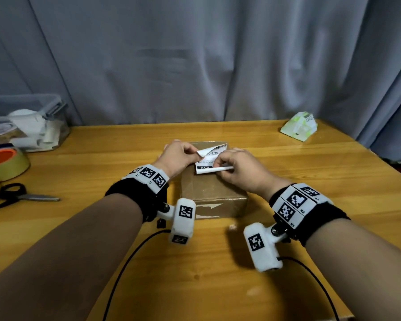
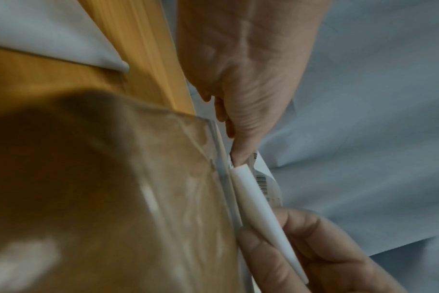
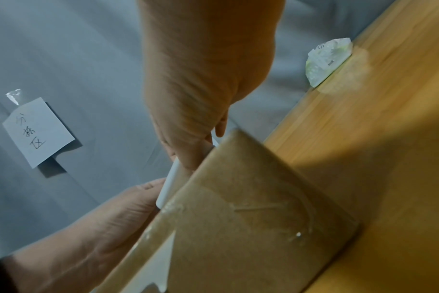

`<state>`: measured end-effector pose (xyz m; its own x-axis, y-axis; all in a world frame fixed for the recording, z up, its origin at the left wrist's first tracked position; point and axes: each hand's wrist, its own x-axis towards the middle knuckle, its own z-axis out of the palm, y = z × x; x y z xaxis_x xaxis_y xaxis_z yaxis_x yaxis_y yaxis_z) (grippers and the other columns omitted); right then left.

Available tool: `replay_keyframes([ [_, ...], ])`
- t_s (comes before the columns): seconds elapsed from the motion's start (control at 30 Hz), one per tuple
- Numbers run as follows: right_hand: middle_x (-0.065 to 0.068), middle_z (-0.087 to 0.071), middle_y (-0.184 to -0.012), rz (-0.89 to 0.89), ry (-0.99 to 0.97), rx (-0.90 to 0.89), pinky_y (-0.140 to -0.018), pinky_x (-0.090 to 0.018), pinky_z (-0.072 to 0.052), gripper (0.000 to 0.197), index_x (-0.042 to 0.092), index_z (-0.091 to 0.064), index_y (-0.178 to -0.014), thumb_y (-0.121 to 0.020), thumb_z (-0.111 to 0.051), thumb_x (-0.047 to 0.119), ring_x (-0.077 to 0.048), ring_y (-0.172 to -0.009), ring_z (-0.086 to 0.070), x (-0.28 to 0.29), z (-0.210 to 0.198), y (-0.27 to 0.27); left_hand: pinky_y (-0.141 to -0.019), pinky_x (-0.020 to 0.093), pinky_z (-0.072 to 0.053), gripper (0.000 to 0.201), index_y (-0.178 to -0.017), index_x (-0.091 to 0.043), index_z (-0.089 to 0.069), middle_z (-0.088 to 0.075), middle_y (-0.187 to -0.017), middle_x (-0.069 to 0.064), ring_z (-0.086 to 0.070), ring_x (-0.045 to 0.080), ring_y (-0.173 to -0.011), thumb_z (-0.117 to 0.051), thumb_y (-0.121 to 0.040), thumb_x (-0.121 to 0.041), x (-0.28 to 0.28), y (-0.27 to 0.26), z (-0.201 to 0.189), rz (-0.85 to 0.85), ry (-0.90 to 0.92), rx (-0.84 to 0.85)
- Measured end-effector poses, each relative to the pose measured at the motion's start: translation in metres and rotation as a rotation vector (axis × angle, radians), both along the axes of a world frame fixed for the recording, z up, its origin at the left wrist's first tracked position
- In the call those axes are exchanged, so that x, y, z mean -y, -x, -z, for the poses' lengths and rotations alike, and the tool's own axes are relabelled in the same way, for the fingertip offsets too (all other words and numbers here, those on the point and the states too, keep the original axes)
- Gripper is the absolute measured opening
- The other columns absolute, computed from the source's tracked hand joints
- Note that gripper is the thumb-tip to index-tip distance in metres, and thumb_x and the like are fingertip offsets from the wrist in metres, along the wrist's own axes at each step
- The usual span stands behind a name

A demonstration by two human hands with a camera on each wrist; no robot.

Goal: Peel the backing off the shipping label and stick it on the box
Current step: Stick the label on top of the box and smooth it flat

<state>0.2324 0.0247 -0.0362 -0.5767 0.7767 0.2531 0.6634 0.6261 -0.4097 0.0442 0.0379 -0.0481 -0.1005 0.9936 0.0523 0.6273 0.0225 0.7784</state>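
Observation:
A brown cardboard box (image 1: pixel 212 191) sits in the middle of the wooden table (image 1: pixel 322 181). The white shipping label (image 1: pixel 212 156) lies over the box's far top, printed side up, its upper left corner curled back. My left hand (image 1: pixel 193 154) pinches that curled corner. My right hand (image 1: pixel 218 167) pinches the white backing (image 1: pixel 215 170), rolled up along the label's near edge. In the left wrist view the rolled backing (image 2: pixel 256 208) runs beside the box edge (image 2: pixel 163 198), with the barcode (image 2: pixel 262 181) behind it. The right wrist view shows the roll (image 3: pixel 169 178) between both hands.
At the left stand a clear plastic bin (image 1: pixel 26 121), tape rolls (image 1: pixel 7 162) and black-handled scissors (image 1: pixel 26 196). A green-white packet (image 1: pixel 299 126) lies at the back right. A grey curtain (image 1: pixel 195 54) with a handwritten note (image 3: pixel 38 130) hangs behind. Cables (image 1: pixel 125 262) trail near the front edge.

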Motion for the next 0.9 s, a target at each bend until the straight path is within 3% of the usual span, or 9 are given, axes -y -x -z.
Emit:
replay_keyframes([
  [0.17,0.001,-0.069,-0.090,0.012,0.051,-0.035,-0.090,-0.038,-0.044,0.011,0.018,-0.067,-0.083,-0.077,-0.064,0.009,-0.021,-0.094,-0.057,-0.003,-0.001,0.001,-0.105,0.047,-0.035,0.015,-0.059,-0.040,-0.061,-0.050,-0.098,-0.001,-0.049,0.028,-0.113,-0.075,-0.066,-0.037,0.001,0.001,0.002,-0.021,0.006,-0.027],
  [0.3,0.006,-0.063,-0.086,0.025,0.087,-0.016,-0.091,-0.039,-0.045,0.011,0.022,-0.066,-0.084,-0.078,-0.065,0.012,-0.022,-0.097,-0.056,-0.005,-0.001,0.005,-0.105,0.047,-0.035,0.014,-0.062,-0.040,-0.062,-0.051,-0.097,-0.002,-0.047,0.026,-0.114,-0.074,-0.067,-0.035,0.001,0.003,0.005,-0.017,-0.007,-0.022],
  [0.47,0.006,-0.064,-0.085,0.021,0.122,-0.040,-0.090,-0.038,-0.046,0.011,0.022,-0.066,-0.083,-0.079,-0.066,0.012,-0.021,-0.096,-0.056,-0.006,-0.001,0.004,-0.106,0.047,-0.034,0.018,-0.060,-0.041,-0.061,-0.042,-0.085,-0.019,-0.047,0.027,-0.113,-0.074,-0.069,-0.033,-0.002,0.005,0.011,-0.027,-0.038,-0.021],
  [0.57,0.005,-0.064,-0.085,0.002,0.183,-0.074,-0.088,-0.037,-0.048,0.012,0.019,-0.066,-0.083,-0.078,-0.067,0.009,-0.021,-0.092,-0.059,-0.006,-0.001,0.003,-0.106,0.046,-0.032,0.015,-0.069,-0.038,-0.062,-0.042,-0.086,-0.013,-0.045,0.025,-0.114,-0.074,-0.072,-0.030,0.002,0.003,0.012,-0.070,-0.087,-0.030],
  [0.63,-0.001,-0.068,-0.091,-0.018,0.241,-0.095,-0.087,-0.038,-0.050,0.013,0.017,-0.067,-0.084,-0.076,-0.067,0.007,-0.024,-0.091,-0.062,-0.007,0.000,0.001,-0.107,0.046,-0.030,0.013,-0.079,-0.036,-0.063,-0.043,-0.097,-0.006,-0.041,0.023,-0.116,-0.074,-0.072,-0.031,0.007,0.000,0.013,-0.096,-0.110,-0.019],
  [0.7,-0.007,-0.070,-0.103,-0.019,0.310,-0.092,-0.089,-0.039,-0.050,0.017,0.025,-0.062,-0.078,-0.074,-0.067,0.009,-0.027,-0.097,-0.063,-0.006,-0.001,0.002,-0.110,0.045,-0.028,0.030,-0.098,-0.037,-0.061,-0.042,-0.113,-0.002,-0.036,0.023,-0.121,-0.073,-0.071,-0.040,0.010,-0.001,0.013,-0.092,-0.072,-0.027],
  [0.8,-0.008,-0.067,-0.106,-0.010,0.398,-0.104,-0.087,-0.041,-0.049,0.025,0.031,-0.050,-0.072,-0.072,-0.071,0.017,-0.030,-0.097,-0.061,-0.007,0.001,0.001,-0.114,0.044,-0.024,0.084,-0.137,-0.037,-0.031,-0.027,-0.142,0.003,-0.025,0.026,-0.133,-0.073,-0.066,-0.053,0.011,0.002,0.014,-0.075,0.101,0.012],
  [0.9,-0.002,-0.064,-0.119,-0.034,0.450,-0.172,-0.100,-0.043,-0.044,0.024,0.033,-0.050,-0.070,-0.069,-0.073,0.025,-0.025,-0.116,-0.057,-0.008,0.005,-0.002,-0.116,0.044,-0.023,0.108,-0.144,-0.039,-0.012,-0.013,-0.153,0.000,-0.021,0.028,-0.139,-0.073,-0.057,-0.060,0.013,0.009,0.017,-0.021,0.204,0.031],
])
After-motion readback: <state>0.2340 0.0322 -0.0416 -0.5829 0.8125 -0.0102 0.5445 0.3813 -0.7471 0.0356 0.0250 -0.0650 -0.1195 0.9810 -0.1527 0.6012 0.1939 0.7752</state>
